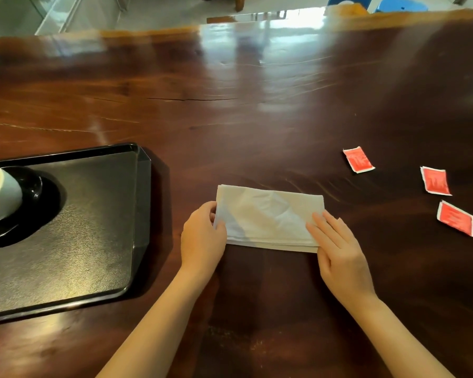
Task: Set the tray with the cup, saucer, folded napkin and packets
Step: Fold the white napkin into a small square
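**Napkin fold in hand, tray half set**

Head view: napkin (268,216) lies on the tabletop (230,118), just right of the tray (93,241), not on it. It is folded into a long rectangle, with layered edges along the near side. Left hand (202,236) grips the napkin's left edge, fingers curled round it. Right hand (339,249) lies flat, fingers straight, pressing the near right corner. The hands are apart, one at each end.

Cup (0,195) sits on the saucer (38,211) at the tray's far left, partly cut off by the frame. Most of the tray floor is bare. Three red packets (435,180) lie loose on the tabletop, well right of the napkin.

Step, as a judgement: finishing or creasing the napkin fold, with cup and saucer already placed.

Next likely calls for either one more fold or a lift. For the lift, keep the layers pinched together so the fold holds, then carry left and set it down beside the saucer. Packets come after, and need a reach far right.
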Tool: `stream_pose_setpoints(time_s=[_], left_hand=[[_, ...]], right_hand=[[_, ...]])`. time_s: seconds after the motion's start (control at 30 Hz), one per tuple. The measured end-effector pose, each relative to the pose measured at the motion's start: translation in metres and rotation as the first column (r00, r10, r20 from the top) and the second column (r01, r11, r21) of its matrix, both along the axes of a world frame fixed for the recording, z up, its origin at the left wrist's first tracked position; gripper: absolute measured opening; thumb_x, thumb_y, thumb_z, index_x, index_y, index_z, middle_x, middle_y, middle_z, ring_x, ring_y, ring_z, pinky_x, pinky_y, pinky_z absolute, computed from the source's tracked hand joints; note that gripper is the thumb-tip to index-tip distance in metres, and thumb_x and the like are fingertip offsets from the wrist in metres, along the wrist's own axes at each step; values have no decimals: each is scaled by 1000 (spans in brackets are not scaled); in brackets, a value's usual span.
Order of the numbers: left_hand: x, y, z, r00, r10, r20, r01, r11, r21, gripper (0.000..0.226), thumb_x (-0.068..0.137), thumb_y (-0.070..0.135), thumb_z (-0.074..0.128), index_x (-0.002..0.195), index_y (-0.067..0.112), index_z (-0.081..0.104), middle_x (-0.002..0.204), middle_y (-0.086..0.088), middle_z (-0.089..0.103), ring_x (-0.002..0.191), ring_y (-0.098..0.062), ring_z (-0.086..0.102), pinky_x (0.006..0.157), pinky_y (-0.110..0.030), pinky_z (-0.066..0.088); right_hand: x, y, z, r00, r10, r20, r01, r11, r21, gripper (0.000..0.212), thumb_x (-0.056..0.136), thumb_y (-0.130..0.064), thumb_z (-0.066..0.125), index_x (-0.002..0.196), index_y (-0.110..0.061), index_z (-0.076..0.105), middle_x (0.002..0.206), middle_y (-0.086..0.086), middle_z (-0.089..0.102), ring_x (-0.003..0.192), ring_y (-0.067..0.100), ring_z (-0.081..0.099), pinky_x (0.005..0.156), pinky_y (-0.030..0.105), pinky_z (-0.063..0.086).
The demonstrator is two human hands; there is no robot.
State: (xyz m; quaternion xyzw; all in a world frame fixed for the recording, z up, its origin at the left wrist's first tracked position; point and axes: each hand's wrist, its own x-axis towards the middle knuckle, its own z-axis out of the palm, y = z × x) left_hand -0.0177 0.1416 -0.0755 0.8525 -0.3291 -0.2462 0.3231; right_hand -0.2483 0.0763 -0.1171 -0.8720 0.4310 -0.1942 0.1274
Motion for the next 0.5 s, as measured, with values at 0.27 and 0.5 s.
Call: stream_pose_setpoints(time_s=[0.27,0.5], left_hand=[[-9,-5,-2,981,-105,165,90,991,94,31,83,4,49,112,15,55,104,-4,63,90,-25,59,71,-34,46],[-12,3,-8,983,-147,106,147,989,14,53,86,6,50,136,20,38,118,-1,56,92,-10,51,69,-27,41]], right_hand=[[-7,7,-3,998,-57,-20,58,996,65,50,79,7,59,127,-8,55,135,10,53,132,25,42,114,41,29],[3,7,7,981,-164,-106,153,982,-111,22,68,11,65,72,-7,53,73,7,52,64,22,45,54,34,43]])
